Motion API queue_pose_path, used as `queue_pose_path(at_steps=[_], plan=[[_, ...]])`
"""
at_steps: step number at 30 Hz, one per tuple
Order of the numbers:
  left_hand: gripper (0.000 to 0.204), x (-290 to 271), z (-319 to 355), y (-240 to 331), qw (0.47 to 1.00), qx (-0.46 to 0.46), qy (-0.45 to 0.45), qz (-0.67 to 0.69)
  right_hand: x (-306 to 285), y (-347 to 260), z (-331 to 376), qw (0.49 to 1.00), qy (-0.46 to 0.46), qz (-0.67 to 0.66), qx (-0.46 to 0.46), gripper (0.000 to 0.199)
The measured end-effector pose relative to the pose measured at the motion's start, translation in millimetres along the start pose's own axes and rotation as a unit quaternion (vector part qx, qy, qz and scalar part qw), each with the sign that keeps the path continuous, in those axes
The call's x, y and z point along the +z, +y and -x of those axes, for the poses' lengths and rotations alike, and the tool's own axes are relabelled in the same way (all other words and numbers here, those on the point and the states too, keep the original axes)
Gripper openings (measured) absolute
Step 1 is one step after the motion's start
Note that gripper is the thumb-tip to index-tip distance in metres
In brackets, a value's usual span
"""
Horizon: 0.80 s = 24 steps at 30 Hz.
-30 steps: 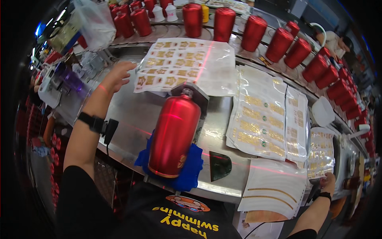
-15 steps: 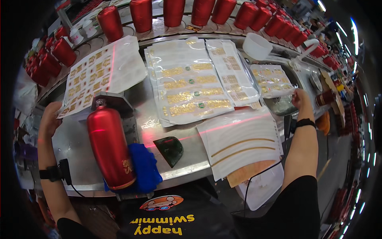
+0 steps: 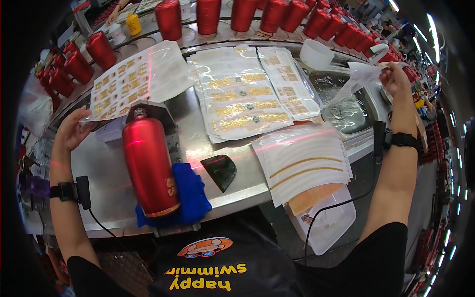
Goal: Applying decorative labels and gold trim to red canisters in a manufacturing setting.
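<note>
My right hand (image 3: 396, 79) pinches the edge of a thin whitish decal sheet (image 3: 365, 74), lifted and hanging slanted over a sink (image 3: 346, 121) of water. My left hand (image 3: 75, 129) is at the far left, fingers apart and loosely curled. It is by the near corner of a sheet of gold and red decals (image 3: 121, 84); whether it touches the corner is unclear. To its right, a red metallic bottle (image 3: 148, 168) lies on a stand, neck away from me, beside a blue cloth (image 3: 190, 195). A dark green half-round scraper (image 3: 220, 171) rests on the metal table.
Gold decal sheets (image 3: 247, 94) lie stacked mid-table. Nearer are white sheets with gold stripes (image 3: 302, 158) above a white plastic bin (image 3: 331, 222). A white tub (image 3: 316, 53) and tap (image 3: 380, 52) stand by the sink. Red bottles (image 3: 208, 17) line the conveyor behind.
My right hand has risen and moved right, lifting the decal sheet from the sink. My left hand's fingers have spread. The bottles behind have shifted right, and a yellow bottle shows at the back left.
</note>
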<state>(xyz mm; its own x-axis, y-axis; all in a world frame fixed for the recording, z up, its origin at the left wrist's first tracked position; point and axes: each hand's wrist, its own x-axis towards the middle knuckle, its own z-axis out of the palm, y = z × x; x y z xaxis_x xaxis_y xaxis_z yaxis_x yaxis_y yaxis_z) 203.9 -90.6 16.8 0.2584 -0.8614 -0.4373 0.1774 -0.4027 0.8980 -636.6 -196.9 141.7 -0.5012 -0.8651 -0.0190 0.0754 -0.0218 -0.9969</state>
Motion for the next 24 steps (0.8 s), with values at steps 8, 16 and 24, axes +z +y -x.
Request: queue_pose_path(at_steps=[8, 16, 24], plan=[[0.035, 10, 14, 5, 0.995, -0.057, -0.056, 0.051, 74, -66, 20, 0.975, -0.199, -0.046, -0.083, 0.01], [0.028, 4, -15, -3, 0.999, -0.011, -0.017, 0.036, 127, -106, -7, 0.941, -0.299, -0.064, -0.143, 0.023], [0.047, 7, 42, 58, 0.975, 0.146, -0.034, 0.167, 287, -93, 83, 0.564, -0.806, -0.179, -0.014, 0.025]])
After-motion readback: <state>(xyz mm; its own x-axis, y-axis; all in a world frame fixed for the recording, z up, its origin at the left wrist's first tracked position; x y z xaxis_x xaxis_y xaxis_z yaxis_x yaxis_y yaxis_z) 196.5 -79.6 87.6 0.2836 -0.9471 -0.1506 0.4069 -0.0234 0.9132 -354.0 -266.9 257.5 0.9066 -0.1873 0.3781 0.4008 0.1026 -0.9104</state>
